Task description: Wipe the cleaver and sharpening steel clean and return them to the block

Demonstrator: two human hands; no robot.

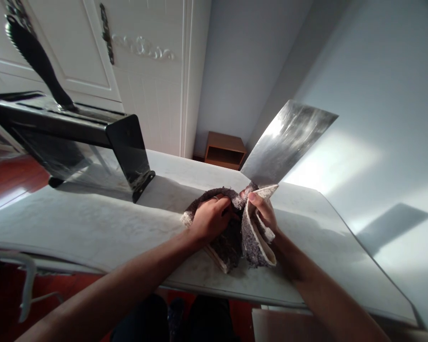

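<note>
A wide, shiny cleaver blade [288, 142] points up and away to the right above the table. Its lower end runs into a grey-brown fluffy cloth with a pale backing [258, 242]; the handle is hidden there. My left hand [212, 216] is closed on the bunched cloth from the left, with a ring on one finger. On the other side my right hand [264, 211] pinches a fold of the cloth close to the blade's base, thumb on top. Some fingers of both hands are covered by the cloth.
On the left of the pale table [128, 228] stands a black knife block [124, 142] with clear sides and one black-handled tool [39, 61] in its top. White cabinet doors [150, 90], a small brown wooden box [224, 149] and a wall are behind. A white chair part [28, 280] is at lower left.
</note>
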